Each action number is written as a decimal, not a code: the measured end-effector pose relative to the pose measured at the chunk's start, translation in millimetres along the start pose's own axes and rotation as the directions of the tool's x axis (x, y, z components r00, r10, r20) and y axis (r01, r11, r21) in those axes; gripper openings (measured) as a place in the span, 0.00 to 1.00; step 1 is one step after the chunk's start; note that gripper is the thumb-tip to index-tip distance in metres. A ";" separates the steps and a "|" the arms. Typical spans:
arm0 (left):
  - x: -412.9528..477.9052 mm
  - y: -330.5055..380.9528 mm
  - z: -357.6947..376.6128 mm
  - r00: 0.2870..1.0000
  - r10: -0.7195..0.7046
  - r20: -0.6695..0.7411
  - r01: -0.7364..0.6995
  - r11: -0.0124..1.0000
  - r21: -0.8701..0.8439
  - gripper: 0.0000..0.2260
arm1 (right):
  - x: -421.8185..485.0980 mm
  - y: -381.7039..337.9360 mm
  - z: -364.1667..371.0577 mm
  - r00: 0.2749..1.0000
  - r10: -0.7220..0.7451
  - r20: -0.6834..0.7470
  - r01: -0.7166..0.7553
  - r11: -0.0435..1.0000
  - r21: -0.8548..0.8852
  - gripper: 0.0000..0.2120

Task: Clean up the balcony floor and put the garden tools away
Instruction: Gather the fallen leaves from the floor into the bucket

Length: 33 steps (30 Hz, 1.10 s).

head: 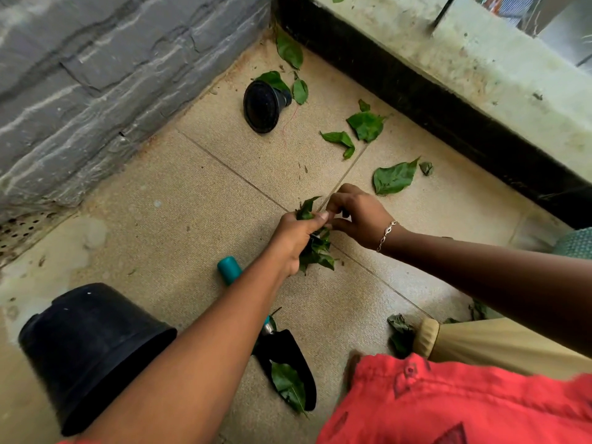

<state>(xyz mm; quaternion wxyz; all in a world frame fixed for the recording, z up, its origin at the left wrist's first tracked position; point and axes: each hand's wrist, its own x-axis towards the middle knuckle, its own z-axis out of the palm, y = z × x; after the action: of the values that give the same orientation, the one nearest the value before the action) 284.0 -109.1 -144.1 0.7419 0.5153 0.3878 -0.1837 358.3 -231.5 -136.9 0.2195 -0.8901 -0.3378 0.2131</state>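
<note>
Big pot (93,354): black, on its side, just left of trowel.
Trowel (285,349): teal handle, black blade, flat on the tiles; one leaf on blade.
Small pot (262,105): black, tipped over, well beyond trowel.
Left hand (294,241): fist tight round bunch (315,249) of green leaves, just beyond trowel handle.
Right hand (358,216): fingertips pinch top of bunch.
Loose leaves (394,177): green, scattered beyond and right of trowel.
</note>
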 end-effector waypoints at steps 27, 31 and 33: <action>23.0 35.1 10.6 0.994 -0.005 -0.107 -0.026 0.957 -0.288 0.10 | 29.0 -19.3 -30.3 0.921 0.313 -0.230 -0.199 0.888 0.414 0.06; 17.9 45.0 11.7 0.997 -0.009 -0.081 -0.024 0.919 -0.394 0.16 | 42.6 -36.3 -18.1 0.955 0.116 -0.273 -0.087 0.989 0.116 0.11; 19.1 46.1 9.7 1.000 0.023 -0.022 -0.030 0.922 -0.385 0.25 | 45.4 -35.5 -15.0 0.959 0.025 -0.282 -0.021 1.000 0.017 0.08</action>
<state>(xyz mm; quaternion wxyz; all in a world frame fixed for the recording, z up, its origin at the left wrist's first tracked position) 330.9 -97.0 -128.4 0.8278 0.3661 0.4156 -0.0897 379.0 -179.7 -116.2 0.2689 -0.9137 -0.2914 0.0889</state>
